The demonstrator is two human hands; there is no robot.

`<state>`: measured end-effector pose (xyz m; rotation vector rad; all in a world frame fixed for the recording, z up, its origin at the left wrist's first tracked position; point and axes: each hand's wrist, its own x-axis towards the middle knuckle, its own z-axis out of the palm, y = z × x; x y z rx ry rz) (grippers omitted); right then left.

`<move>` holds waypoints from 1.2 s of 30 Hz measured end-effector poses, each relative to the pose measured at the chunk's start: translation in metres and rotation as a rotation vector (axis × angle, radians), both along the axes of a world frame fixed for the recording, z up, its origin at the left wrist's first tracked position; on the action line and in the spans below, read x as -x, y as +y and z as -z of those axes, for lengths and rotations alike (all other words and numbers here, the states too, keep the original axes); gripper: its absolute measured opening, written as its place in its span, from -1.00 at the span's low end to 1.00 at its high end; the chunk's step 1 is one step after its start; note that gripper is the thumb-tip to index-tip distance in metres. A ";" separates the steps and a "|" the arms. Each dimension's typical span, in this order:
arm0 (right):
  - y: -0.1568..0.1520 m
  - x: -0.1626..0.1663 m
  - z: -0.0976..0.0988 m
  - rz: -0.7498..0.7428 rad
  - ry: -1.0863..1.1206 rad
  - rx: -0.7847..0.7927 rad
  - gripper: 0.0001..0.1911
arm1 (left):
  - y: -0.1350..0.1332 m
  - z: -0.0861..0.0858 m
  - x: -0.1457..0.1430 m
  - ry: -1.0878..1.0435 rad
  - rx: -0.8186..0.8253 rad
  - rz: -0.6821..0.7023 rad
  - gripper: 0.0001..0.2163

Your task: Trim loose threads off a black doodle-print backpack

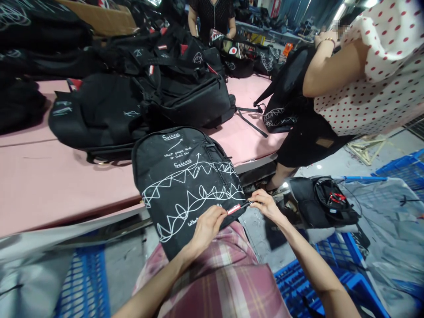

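Backpack (188, 185) lies printed face up, bridging the worktop (76, 185) and the plaid-covered lap (228, 287), likely so both carry its weight and the near right corner sits within easy reach. Left hand (208, 223) pinches at one end of the red-and-white tag (233, 209); right hand (266, 206) pinches a dark piece (245, 204), too small to identify, just past the other end, apparently to hold that spot steady
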<state>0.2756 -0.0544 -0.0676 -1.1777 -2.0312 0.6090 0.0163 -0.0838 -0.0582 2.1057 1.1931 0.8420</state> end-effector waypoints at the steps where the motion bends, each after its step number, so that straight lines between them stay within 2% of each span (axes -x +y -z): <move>1: 0.000 0.001 0.000 -0.002 0.003 0.002 -0.77 | 0.000 0.000 0.000 0.000 0.001 -0.002 -0.79; 20: 0.001 0.025 -0.017 -0.124 -0.181 -0.028 -0.75 | -0.001 0.002 -0.001 0.027 -0.035 -0.034 -0.80; 30: -0.005 0.038 -0.019 -0.148 -0.173 -0.059 -0.77 | -0.002 0.001 0.000 0.030 -0.053 -0.034 -0.82; 36: -0.010 0.044 -0.020 -0.115 -0.147 0.006 -0.80 | -0.002 0.002 0.002 0.032 -0.061 -0.036 -0.83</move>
